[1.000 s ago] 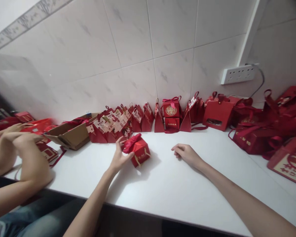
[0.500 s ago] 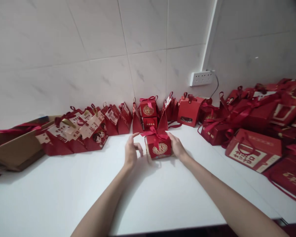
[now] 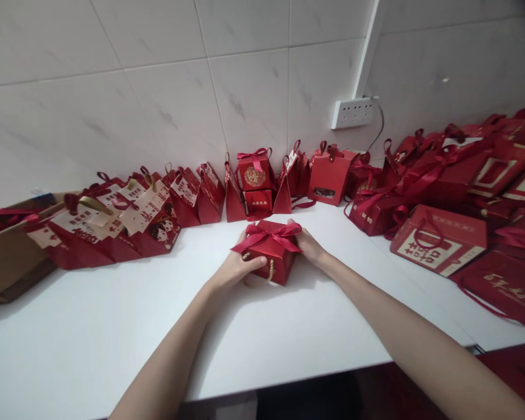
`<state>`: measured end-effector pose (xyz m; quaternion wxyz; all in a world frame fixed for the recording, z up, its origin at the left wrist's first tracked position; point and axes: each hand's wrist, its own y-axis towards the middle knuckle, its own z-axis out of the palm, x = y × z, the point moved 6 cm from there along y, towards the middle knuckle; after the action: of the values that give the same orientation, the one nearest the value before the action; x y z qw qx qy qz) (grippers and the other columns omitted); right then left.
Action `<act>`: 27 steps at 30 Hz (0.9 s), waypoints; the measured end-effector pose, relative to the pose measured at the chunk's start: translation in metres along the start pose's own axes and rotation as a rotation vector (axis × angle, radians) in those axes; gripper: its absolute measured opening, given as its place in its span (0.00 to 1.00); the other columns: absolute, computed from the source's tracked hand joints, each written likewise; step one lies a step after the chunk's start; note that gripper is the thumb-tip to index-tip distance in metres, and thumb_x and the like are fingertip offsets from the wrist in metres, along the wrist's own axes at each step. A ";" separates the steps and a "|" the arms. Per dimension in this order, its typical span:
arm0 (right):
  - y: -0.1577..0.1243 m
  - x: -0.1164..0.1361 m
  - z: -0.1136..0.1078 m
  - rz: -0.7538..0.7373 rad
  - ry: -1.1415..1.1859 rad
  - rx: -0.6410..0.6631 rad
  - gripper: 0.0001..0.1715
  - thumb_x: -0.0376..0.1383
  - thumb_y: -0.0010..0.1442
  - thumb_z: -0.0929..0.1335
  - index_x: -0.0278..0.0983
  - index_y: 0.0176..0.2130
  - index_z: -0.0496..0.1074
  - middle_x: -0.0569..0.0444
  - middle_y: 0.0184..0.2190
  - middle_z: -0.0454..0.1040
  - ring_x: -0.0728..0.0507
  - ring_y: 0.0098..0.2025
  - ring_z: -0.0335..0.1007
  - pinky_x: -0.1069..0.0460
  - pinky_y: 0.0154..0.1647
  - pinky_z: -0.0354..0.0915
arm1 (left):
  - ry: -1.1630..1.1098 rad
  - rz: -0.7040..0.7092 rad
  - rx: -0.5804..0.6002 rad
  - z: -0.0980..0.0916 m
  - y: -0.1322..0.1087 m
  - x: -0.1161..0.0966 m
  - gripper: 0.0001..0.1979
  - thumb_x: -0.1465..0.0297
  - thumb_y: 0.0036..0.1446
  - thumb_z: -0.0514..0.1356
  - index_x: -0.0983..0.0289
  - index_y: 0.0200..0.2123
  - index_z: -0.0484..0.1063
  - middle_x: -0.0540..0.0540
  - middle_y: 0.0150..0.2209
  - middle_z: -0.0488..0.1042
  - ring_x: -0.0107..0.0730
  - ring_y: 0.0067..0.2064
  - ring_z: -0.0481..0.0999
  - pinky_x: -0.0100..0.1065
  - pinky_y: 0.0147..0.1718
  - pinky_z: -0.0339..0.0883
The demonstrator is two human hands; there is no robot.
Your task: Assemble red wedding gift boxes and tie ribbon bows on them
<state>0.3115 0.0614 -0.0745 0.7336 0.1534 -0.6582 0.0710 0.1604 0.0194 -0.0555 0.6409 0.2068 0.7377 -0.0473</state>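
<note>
A small red gift box (image 3: 275, 255) tied with a red ribbon bow sits on the white counter (image 3: 289, 332), turned corner-on toward me. My left hand (image 3: 236, 269) grips its left side, fingers curled round the lower edge. My right hand (image 3: 308, 245) is pressed against its right side, fingers closed on it. Just behind the box, against the tiled wall, two similar red boxes (image 3: 254, 186) are stacked one on the other.
A row of red triangular gift pouches with tags (image 3: 131, 219) lines the wall to the left, beside a brown cardboard box (image 3: 9, 262). Larger red gift bags and boxes (image 3: 441, 239) pile up on the right. A white power strip (image 3: 352, 112) hangs on the wall.
The box has been turned from front-on to corner-on. My left hand, apart from it before, now grips it. The view has shifted slightly, and the other person's arms on the left are out of sight.
</note>
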 end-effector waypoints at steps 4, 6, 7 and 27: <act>0.001 0.001 0.002 -0.033 0.022 0.070 0.36 0.63 0.50 0.63 0.34 0.28 0.73 0.52 0.26 0.75 0.43 0.32 0.69 0.48 0.42 0.62 | -0.004 -0.127 0.105 0.006 -0.008 0.004 0.34 0.59 0.42 0.67 0.60 0.54 0.65 0.60 0.48 0.73 0.52 0.50 0.72 0.47 0.48 0.68; 0.002 -0.001 0.000 -0.034 0.018 0.028 0.34 0.63 0.49 0.63 0.34 0.25 0.71 0.53 0.24 0.74 0.44 0.31 0.68 0.48 0.40 0.63 | 0.094 -0.027 0.076 0.006 -0.008 0.001 0.39 0.59 0.43 0.67 0.60 0.59 0.59 0.61 0.51 0.70 0.52 0.53 0.69 0.49 0.52 0.65; 0.002 0.000 -0.003 -0.057 0.010 -0.027 0.33 0.63 0.49 0.64 0.35 0.24 0.69 0.53 0.24 0.74 0.43 0.31 0.68 0.48 0.40 0.63 | 0.183 0.064 0.036 0.006 -0.007 -0.001 0.43 0.60 0.44 0.67 0.59 0.61 0.54 0.62 0.54 0.67 0.52 0.56 0.67 0.50 0.55 0.62; -0.013 0.028 0.002 -0.297 -0.199 -0.113 0.17 0.40 0.52 0.69 0.38 0.41 0.64 0.50 0.43 0.71 0.42 0.47 0.70 0.48 0.43 0.65 | 0.763 0.567 -0.225 -0.012 -0.008 -0.017 0.46 0.66 0.47 0.64 0.58 0.63 0.41 0.64 0.58 0.52 0.53 0.59 0.57 0.54 0.55 0.59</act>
<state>0.3175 0.0461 -0.0483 0.6746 0.2135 -0.7008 -0.0907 0.1478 0.0125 -0.0388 0.3309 0.3317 0.8350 0.2884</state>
